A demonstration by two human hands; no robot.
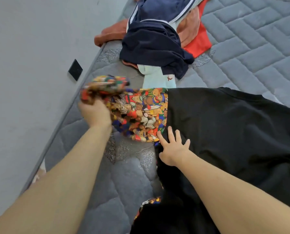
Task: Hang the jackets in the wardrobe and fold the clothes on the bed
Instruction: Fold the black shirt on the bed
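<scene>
A black shirt [225,125] with a colourful bear-print sleeve [141,114] lies spread on the grey mattress [259,48]. My left hand [94,113] grips the end of that printed sleeve, which is lifted off the bed and blurred. My right hand [173,147] presses flat with spread fingers on the black fabric, just beside the seam where the print meets the black.
A pile of clothes lies further up the bed: a navy garment with white stripes [154,39], orange-red pieces [196,36] and a pale blue item [157,78]. A grey wall [31,48] with a black socket plate [75,70] runs along the mattress's left edge.
</scene>
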